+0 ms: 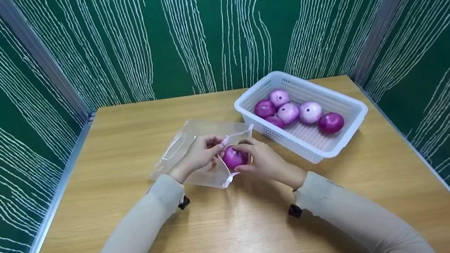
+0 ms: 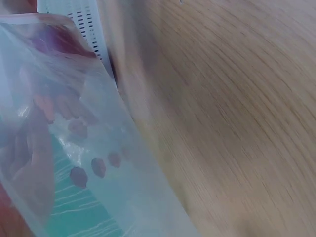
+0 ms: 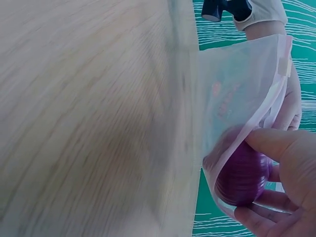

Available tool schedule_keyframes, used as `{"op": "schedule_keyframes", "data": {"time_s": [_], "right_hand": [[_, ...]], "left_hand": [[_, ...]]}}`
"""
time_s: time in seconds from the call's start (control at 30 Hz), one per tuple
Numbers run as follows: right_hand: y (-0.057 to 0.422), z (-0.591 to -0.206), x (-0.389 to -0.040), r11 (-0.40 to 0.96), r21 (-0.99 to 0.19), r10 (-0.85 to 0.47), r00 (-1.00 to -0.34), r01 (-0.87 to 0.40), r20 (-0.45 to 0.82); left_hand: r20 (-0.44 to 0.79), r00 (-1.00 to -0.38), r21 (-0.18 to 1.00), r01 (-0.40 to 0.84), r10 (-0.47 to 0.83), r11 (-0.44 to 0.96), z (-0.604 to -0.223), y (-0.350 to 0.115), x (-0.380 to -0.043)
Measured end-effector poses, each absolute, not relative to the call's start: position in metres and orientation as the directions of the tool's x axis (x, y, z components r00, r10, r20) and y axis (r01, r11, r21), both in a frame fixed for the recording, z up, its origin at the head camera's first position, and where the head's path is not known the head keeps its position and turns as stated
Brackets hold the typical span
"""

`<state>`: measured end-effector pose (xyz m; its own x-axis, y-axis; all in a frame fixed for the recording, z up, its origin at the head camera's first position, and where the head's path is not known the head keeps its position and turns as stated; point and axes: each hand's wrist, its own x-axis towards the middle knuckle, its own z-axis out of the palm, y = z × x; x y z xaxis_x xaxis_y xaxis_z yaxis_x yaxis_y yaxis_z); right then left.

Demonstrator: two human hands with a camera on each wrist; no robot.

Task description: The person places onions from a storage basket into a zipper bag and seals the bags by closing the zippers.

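Observation:
My right hand (image 1: 267, 161) grips a purple onion (image 1: 234, 158) at the mouth of a clear, frosted zip bag (image 1: 171, 152). In the right wrist view, the onion (image 3: 242, 180) sits partly inside the bag's open mouth, with my thumb and fingers around its outer side. My left hand (image 1: 198, 154) pinches the bag's far rim and holds the mouth apart. Through the film in the left wrist view, some of its fingers show blurred behind reddish printed marks (image 2: 98, 167). A small pale slider (image 3: 284, 66) is at one end of the zip edge.
A white perforated plastic basket (image 1: 348, 145) stands behind and to the right of my hands, with several purple and paler onions (image 1: 288, 113) in it. Green panels (image 1: 216, 36) with white streaks enclose the wooden table (image 1: 235, 229) at the back and both sides.

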<state>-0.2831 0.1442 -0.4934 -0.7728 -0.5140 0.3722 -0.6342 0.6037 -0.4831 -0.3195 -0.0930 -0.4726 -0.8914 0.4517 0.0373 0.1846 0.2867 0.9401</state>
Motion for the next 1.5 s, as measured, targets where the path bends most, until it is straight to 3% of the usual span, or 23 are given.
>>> {"op": "schedule_keyframes", "data": {"time_s": [0.3,0.63,0.9,1.17,1.5], "right_hand": [[0.131,-0.498,-0.289,0.627,-0.459,-0.505,-0.777,-0.630,0.377],[0.121,-0.517,-0.294,0.501,-0.416,-0.562,-0.651,-0.759,0.511],[0.127,-0.501,-0.286,0.531,-0.405,-0.531,-0.665,-0.744,0.525],[0.138,-0.481,-0.286,0.572,-0.366,-0.477,-0.660,-0.734,0.580],[0.156,-0.462,-0.298,0.585,-0.418,-0.406,-0.697,-0.695,0.591]], "left_hand": [[0.070,-0.879,0.933,0.225,0.471,0.282,-0.473,-0.092,-0.319],[0.095,-0.871,0.925,0.256,0.482,0.280,-0.475,-0.092,-0.319],[0.127,-0.876,0.909,0.291,0.466,0.299,-0.473,-0.094,-0.319],[0.082,-0.881,0.925,0.242,0.467,0.293,-0.476,-0.097,-0.318],[0.060,-0.882,0.944,0.202,0.468,0.260,-0.477,-0.101,-0.317]]}}
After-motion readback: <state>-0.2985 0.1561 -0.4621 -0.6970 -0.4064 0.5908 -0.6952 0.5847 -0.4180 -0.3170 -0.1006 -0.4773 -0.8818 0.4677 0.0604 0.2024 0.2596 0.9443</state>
